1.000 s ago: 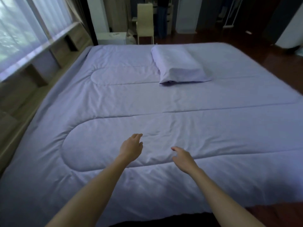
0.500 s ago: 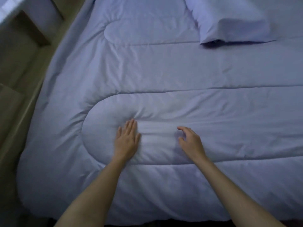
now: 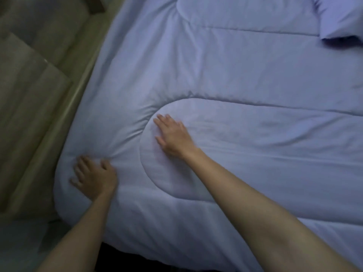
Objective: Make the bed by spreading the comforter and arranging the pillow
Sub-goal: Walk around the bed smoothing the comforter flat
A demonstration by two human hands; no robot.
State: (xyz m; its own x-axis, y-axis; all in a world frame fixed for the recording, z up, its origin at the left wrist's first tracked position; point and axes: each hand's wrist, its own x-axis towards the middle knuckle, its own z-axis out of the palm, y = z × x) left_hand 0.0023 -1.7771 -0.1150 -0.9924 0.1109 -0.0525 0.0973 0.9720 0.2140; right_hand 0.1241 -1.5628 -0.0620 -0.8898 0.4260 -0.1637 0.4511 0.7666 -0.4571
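Lilac comforter (image 3: 255,71) lies spread wide, creased toward its near-left corner. Your left hand (image 3: 94,177) lies on that corner, fingers splayed; through the blur it seems to press the fabric rather than pinch it. Your right hand (image 3: 172,134) rests flat, fingers straight, holding nothing, on the rounded end of the stitched oval. Far right, the pillow (image 3: 341,16) sits on the comforter, cut off by the frame edge. A wooden ledge (image 3: 49,134) runs along the left.
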